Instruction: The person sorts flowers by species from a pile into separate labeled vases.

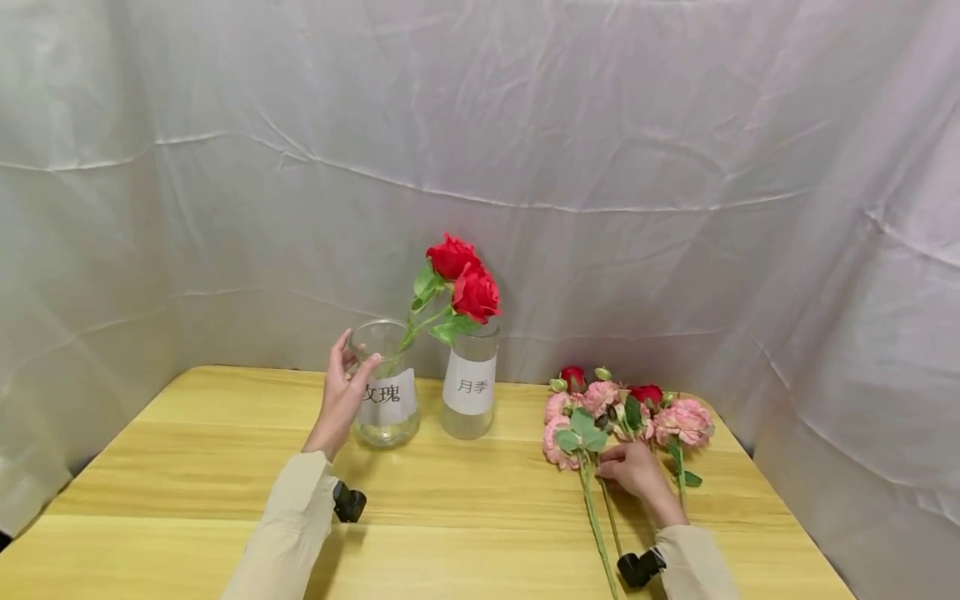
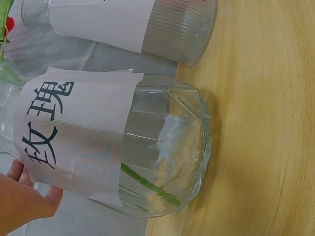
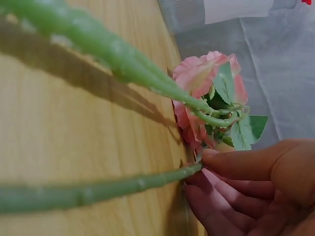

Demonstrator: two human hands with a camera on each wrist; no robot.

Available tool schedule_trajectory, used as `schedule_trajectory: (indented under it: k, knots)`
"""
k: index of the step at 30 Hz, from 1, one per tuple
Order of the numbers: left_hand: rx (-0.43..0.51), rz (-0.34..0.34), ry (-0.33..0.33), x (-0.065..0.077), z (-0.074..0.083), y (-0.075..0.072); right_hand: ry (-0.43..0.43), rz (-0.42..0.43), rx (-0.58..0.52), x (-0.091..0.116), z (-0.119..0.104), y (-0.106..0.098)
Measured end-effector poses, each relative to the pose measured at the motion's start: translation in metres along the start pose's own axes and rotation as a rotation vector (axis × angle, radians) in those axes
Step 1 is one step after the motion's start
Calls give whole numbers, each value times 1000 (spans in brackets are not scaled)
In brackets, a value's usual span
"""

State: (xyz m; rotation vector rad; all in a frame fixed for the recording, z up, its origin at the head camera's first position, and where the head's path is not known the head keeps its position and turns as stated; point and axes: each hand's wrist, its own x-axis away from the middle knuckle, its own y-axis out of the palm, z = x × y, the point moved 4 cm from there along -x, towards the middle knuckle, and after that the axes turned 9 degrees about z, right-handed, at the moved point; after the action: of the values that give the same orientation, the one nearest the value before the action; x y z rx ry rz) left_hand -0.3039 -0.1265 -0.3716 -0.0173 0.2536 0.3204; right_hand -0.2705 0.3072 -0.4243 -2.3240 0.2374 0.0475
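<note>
My left hand [image 1: 339,402] holds the side of a wide clear glass vase [image 1: 384,435], thumb at the front of its neck. A white paper label [image 2: 81,132] with two Chinese characters covers the vase's front. Two red roses [image 1: 477,293] stand in this vase, leaning right, and their green stem ends [image 2: 152,184] show through the glass. At the right of the table, my right hand [image 1: 636,471] pinches a thin green stem [image 3: 138,183] between thumb and fingers, close under the flower heads. Another stem [image 3: 118,54] passes beside it, below a pink bloom [image 3: 194,76].
A narrower ribbed glass vase [image 1: 468,423] with its own white label stands right of the wide one. Several pink flowers [image 1: 684,422] and red roses [image 1: 647,394] lie in a pile around my right hand. A grey curtain [image 1: 480,150] hangs behind the wooden table [image 1: 450,517].
</note>
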Motion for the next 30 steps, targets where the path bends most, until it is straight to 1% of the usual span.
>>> schedule_trajectory:
  k: [5,10,14,18,22,27,30]
  knots:
    - [10,-3,-3,1,0,0,71,-29,-83,2,2,3]
    - [19,-11,-16,-1,-1,0,157,-77,-261,2,3,2]
    - [20,-13,-26,-3,-2,0,195,-116,-380,3,3,0]
    - [10,-13,-26,-3,-1,-1,207,-150,-461,4,1,-2]
    - [10,-8,-18,0,1,-1,204,-157,-512,5,-4,-8]
    - [11,5,-7,1,3,-1,158,-134,-516,4,-11,-16]
    - [7,6,-7,1,2,0,151,-101,-511,3,-13,-20]
